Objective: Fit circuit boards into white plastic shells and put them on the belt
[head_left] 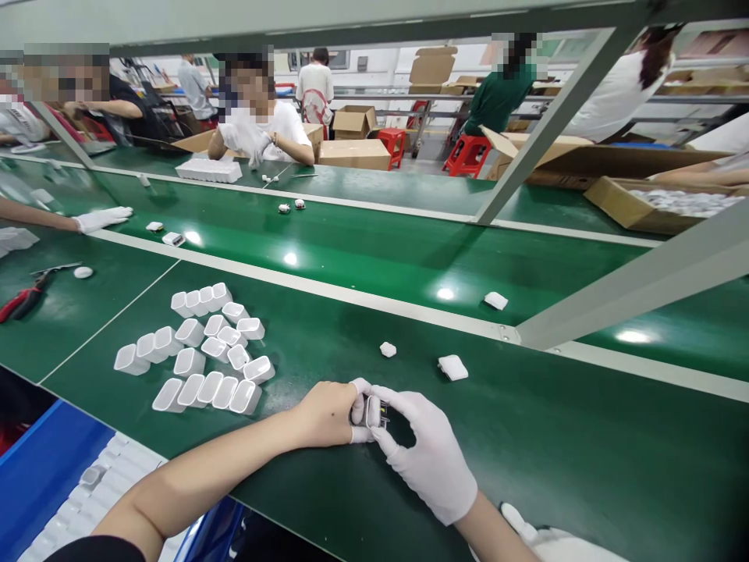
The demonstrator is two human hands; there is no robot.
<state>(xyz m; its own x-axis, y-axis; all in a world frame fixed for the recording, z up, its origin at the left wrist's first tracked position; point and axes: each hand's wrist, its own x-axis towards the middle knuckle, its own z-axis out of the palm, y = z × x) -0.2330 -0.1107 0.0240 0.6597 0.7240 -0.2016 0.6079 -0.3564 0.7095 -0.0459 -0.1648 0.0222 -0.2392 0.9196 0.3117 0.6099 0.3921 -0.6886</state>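
Note:
My left hand [328, 414], bare but with white finger cots, and my right hand [430, 453], in a white glove, meet over the green table [527, 437]. Both pinch a small white and dark charger part [373, 410] between their fingertips. To the left of my hands lies a pile of several empty white plastic shells [204, 351]. Beyond my hands rest a small white piece [388, 349] and a flat white cap [452, 368].
A conveyor belt [363, 257] carries a white part [496, 300] and other small parts. Red pliers [23, 298] lie at far left. A blue bin [52, 468] with a white tray sits near left. Other people work across the belt, with cardboard boxes [637, 207]. A grey frame strut [632, 297] crosses right.

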